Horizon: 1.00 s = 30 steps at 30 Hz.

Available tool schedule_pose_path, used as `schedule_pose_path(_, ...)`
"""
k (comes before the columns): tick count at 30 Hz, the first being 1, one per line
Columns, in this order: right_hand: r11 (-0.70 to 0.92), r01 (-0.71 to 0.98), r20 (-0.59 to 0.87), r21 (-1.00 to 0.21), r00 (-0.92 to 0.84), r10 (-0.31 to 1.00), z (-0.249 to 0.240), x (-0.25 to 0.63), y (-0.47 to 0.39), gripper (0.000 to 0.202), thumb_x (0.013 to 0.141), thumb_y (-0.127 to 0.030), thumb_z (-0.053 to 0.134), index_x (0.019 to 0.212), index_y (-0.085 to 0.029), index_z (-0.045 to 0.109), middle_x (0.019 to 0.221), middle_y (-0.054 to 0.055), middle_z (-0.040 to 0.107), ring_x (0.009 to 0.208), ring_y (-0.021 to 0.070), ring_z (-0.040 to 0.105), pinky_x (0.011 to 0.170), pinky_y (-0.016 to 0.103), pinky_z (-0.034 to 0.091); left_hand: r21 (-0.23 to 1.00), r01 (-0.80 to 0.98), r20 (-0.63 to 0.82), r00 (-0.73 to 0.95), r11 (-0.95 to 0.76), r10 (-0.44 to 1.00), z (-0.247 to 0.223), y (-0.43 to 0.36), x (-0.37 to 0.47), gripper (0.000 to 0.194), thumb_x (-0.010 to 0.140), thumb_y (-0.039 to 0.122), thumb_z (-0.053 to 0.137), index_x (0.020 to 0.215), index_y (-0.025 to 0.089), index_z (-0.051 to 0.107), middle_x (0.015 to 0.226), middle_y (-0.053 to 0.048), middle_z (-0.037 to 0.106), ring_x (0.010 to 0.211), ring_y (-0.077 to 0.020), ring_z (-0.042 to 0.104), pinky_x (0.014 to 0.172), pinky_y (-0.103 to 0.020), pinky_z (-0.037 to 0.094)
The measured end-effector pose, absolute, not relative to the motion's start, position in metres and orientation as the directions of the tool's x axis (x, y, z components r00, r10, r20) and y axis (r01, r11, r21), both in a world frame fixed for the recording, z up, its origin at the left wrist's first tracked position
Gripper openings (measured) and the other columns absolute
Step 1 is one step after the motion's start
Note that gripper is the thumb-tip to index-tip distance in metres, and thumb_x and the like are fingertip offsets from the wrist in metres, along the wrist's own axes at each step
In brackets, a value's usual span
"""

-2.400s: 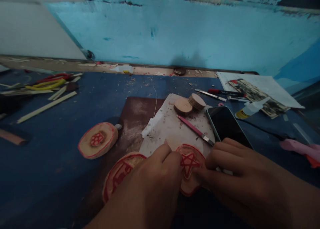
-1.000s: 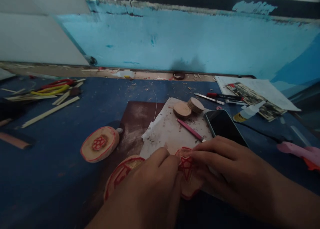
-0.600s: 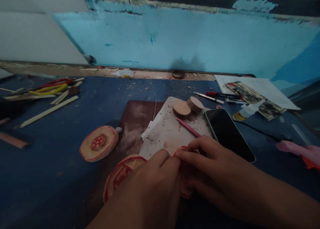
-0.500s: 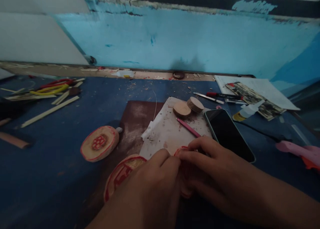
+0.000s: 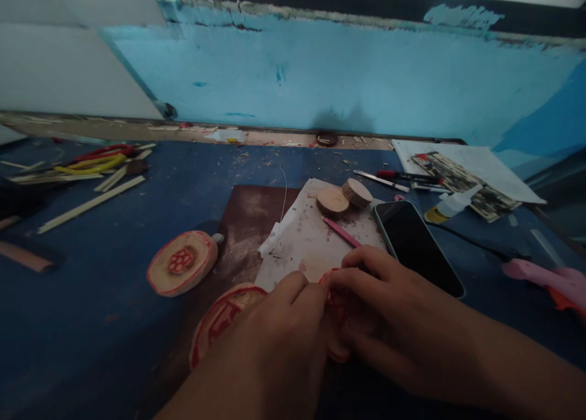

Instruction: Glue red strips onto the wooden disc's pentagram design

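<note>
My right hand (image 5: pixel 389 298) is wrapped round a wooden piece with red markings (image 5: pixel 337 307), held low at the front. Its far edge shows at my fingertips; much of it is in shadow or covered. My left hand (image 5: pixel 288 328) is closed against the left side of that piece, and whatever its fingers pinch is hidden. Partly behind my left wrist lies a round wooden disc with red carving (image 5: pixel 224 319). Farther left rests another wooden disc with a red rim and flower pattern (image 5: pixel 183 262).
White paper (image 5: pixel 293 255) on a dark brown board (image 5: pixel 247 215) bears two small wood slices (image 5: pixel 332 201) and a pink pen-like tool (image 5: pixel 341 231). To the right are a phone (image 5: pixel 416 243), a glue bottle (image 5: pixel 451 205) and a marker (image 5: pixel 409 177). Pliers (image 5: pixel 91 162) and wooden sticks (image 5: pixel 91 204) lie left.
My left fingers have shifted slightly left and down, so more of the held piece's red markings shows between the hands. My right hand has moved slightly left; the other objects stay in place.
</note>
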State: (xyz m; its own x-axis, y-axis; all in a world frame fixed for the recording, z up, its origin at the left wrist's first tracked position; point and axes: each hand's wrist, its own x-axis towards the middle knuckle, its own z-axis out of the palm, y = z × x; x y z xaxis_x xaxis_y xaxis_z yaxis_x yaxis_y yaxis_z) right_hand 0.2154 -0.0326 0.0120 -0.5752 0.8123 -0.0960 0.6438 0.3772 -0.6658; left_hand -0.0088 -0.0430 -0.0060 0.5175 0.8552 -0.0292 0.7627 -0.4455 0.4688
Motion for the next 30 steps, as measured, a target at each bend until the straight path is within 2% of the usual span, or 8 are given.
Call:
schedule_pose_path(2, 0.372, 0.644, -0.1, -0.669, -0.573, 0.813, 0.012, 0.215, -0.032, 0.028, 0.094, -0.019, 0.068, 0.122, -0.022, 0.067, 0.126, 0.01, 0.06, 0.104, 0.0219, 0.066, 0.094, 0.041, 0.062, 0.469, 0.753, -0.018, 0.531, -0.462, 0.847, -0.003, -0.042, -0.009, 0.03, 0.09, 0.009, 0.044, 0.097, 0.027, 0.068, 0.09, 0.0, 0.073, 0.068, -0.0197, 0.07, 0.06, -0.033, 0.046)
schedule_pose_path(7, 0.361, 0.621, -0.095, -0.696, -0.577, 0.811, 0.011, 0.217, -0.035, 0.03, 0.095, -0.019, 0.067, 0.124, -0.024, 0.067, 0.126, 0.008, 0.058, 0.104, 0.0201, 0.066, 0.095, 0.04, 0.061, 0.415, 0.649, 0.158, 0.638, -0.637, 0.754, 0.008, -0.036, -0.009, 0.033, 0.091, 0.008, 0.043, 0.077, 0.026, 0.066, 0.078, 0.001, 0.071, 0.075, -0.0203, 0.07, 0.059, -0.029, 0.048)
schedule_pose_path(11, 0.343, 0.633, -0.107, -0.694, -0.562, 0.82, 0.01, 0.216, -0.035, 0.033, 0.094, -0.017, 0.067, 0.126, -0.027, 0.067, 0.126, 0.006, 0.058, 0.104, 0.0197, 0.066, 0.095, 0.041, 0.06, 0.475, 0.678, 0.086, 0.599, -0.562, 0.796, 0.01, -0.032, -0.008, 0.032, 0.094, 0.009, 0.047, 0.078, 0.025, 0.069, 0.079, 0.002, 0.072, 0.073, -0.0172, 0.07, 0.064, -0.025, 0.051)
schedule_pose_path(17, 0.353, 0.622, -0.087, -0.699, -0.564, 0.821, 0.011, 0.213, -0.034, 0.028, 0.094, -0.017, 0.067, 0.121, -0.024, 0.068, 0.123, 0.008, 0.058, 0.102, 0.0198, 0.065, 0.093, 0.041, 0.06, 0.571, 0.662, 0.026, 0.576, -0.485, 0.817, 0.01, -0.03, -0.007, 0.031, 0.098, 0.014, 0.047, 0.079, 0.025, 0.069, 0.081, 0.003, 0.073, 0.072, -0.0161, 0.07, 0.067, -0.026, 0.052)
schedule_pose_path(23, 0.349, 0.64, -0.107, -0.684, -0.561, 0.821, 0.011, 0.214, -0.035, 0.026, 0.093, -0.016, 0.068, 0.117, -0.023, 0.069, 0.123, 0.008, 0.059, 0.101, 0.0208, 0.065, 0.091, 0.042, 0.06, 0.552, 0.698, -0.073, 0.585, -0.456, 0.808, 0.019, -0.029, -0.019, 0.027, 0.098, 0.012, 0.05, 0.087, 0.027, 0.069, 0.091, 0.004, 0.072, 0.078, -0.0168, 0.07, 0.066, -0.028, 0.047)
schedule_pose_path(27, 0.368, 0.641, -0.096, -0.673, -0.569, 0.817, 0.01, 0.214, -0.035, 0.026, 0.093, -0.018, 0.068, 0.118, -0.024, 0.068, 0.126, 0.008, 0.058, 0.103, 0.0209, 0.065, 0.093, 0.042, 0.06, 0.464, 0.728, -0.016, 0.577, -0.505, 0.817, 0.022, -0.034, -0.015, 0.023, 0.092, 0.01, 0.052, 0.085, 0.026, 0.066, 0.077, 0.005, 0.067, 0.062, -0.017, 0.063, 0.062, -0.031, 0.045)
schedule_pose_path(30, 0.398, 0.626, -0.073, -0.671, -0.59, 0.804, 0.009, 0.214, -0.034, 0.02, 0.094, -0.018, 0.068, 0.113, -0.022, 0.066, 0.125, 0.009, 0.059, 0.107, 0.0222, 0.065, 0.096, 0.042, 0.06, 0.421, 0.75, -0.062, 0.585, -0.51, 0.809, 0.018, -0.042, -0.007, 0.026, 0.083, 0.004, 0.05, 0.09, 0.024, 0.065, 0.082, 0.001, 0.069, 0.067, -0.0198, 0.066, 0.061, -0.032, 0.049)
